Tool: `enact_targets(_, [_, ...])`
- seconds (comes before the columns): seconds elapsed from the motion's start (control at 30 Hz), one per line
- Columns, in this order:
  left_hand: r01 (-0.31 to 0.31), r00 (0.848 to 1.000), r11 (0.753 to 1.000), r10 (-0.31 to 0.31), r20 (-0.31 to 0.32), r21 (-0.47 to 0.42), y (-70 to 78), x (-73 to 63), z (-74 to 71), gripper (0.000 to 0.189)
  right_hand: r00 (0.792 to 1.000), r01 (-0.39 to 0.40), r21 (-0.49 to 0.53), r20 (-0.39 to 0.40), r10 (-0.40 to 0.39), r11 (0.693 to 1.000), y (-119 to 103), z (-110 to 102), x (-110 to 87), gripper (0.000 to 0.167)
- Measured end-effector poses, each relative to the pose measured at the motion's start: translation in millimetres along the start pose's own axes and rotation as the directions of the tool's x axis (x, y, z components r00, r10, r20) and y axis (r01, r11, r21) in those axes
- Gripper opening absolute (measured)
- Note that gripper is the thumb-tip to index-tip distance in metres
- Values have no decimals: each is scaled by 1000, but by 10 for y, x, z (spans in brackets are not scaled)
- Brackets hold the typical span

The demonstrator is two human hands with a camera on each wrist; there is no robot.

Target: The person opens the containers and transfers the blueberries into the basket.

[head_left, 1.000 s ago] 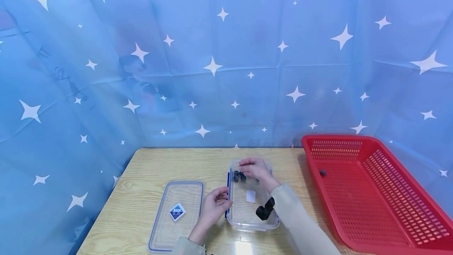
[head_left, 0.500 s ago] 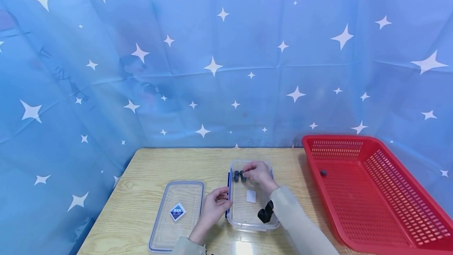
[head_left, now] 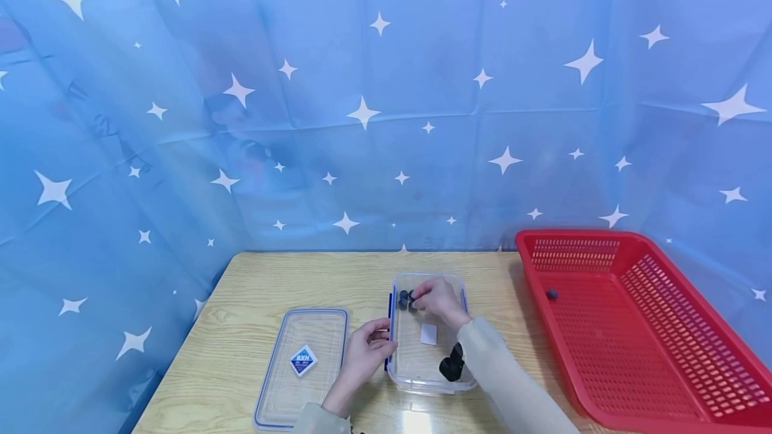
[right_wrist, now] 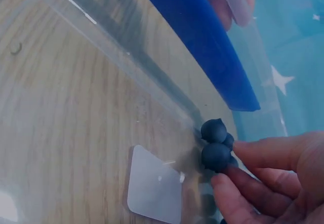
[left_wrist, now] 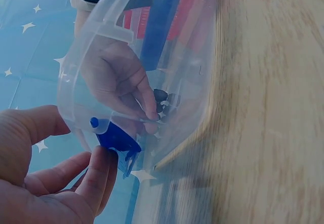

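A clear plastic food container (head_left: 422,380) with blue side clips stands uncovered on the table. My left hand (head_left: 363,352) holds its left side, with the thumb at the rim and fingers against the blue clip (left_wrist: 117,138) in the left wrist view. Inside, near the far left corner, several blueberries (head_left: 403,296) sit clustered. My right hand (head_left: 439,299) reaches into the container there. In the right wrist view its thumb and fingers pinch at a dark blueberry (right_wrist: 216,156), which lies against another blueberry (right_wrist: 213,131). Part of the cluster is hidden behind the fingers.
The clear lid (head_left: 328,333) with a blue seal and a diamond label lies flat to the left. At the right stands a large red basket (head_left: 621,347) with one blueberry (head_left: 551,294) in it. A white square (head_left: 428,334) shows at the container's bottom.
My right hand has come down and slightly nearer inside the container, its fingers closing in on the blueberries. The left hand has stayed at the container's side.
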State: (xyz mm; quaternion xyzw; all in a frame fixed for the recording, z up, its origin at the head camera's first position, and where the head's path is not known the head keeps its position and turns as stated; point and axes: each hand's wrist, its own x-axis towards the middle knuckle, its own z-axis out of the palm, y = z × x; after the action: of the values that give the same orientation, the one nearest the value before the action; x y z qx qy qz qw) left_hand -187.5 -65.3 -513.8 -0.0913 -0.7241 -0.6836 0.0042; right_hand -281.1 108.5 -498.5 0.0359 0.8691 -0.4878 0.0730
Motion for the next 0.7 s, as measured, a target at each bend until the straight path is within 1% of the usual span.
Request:
enact_targets(0.07, [4, 1000, 1000, -4, 0, 0, -1, 0, 0, 42, 1000, 19, -11, 9, -19, 1000, 4, 16, -3, 14])
enact_targets(0.2, [14, 1000, 1000, -14, 0, -4, 7, -5, 0, 42, 1000, 19, -24, 18, -18, 1000, 1, 47, -2, 14])
enact_targets(0.3, [19, 1000, 1000, -19, -4, -6, 17, -9, -1, 42, 1000, 21, -66, 17, -20, 998, -4, 68, -2, 13])
enact_targets(0.43, [23, 1000, 1000, -23, -8, -4, 28, -10, -4, 42, 1000, 28, -152, 13, -26, 988, -13, 80, -10, 11])
enact_targets(0.5, [22, 1000, 1000, -22, -6, -3, 30, -11, -5, 42, 1000, 20, -173, 17, -17, 985, -18, 80, -13, 10])
enact_targets(0.6, [27, 1000, 1000, -27, -5, -8, 33, -12, -7, 42, 999, 15, -168, 31, -10, 986, -23, 78, -16, 9])
enact_targets(0.7, [31, 1000, 999, -31, -5, -13, 39, -15, -6, 43, 999, 4, -129, 50, 3, 992, -14, 82, -12, 8])
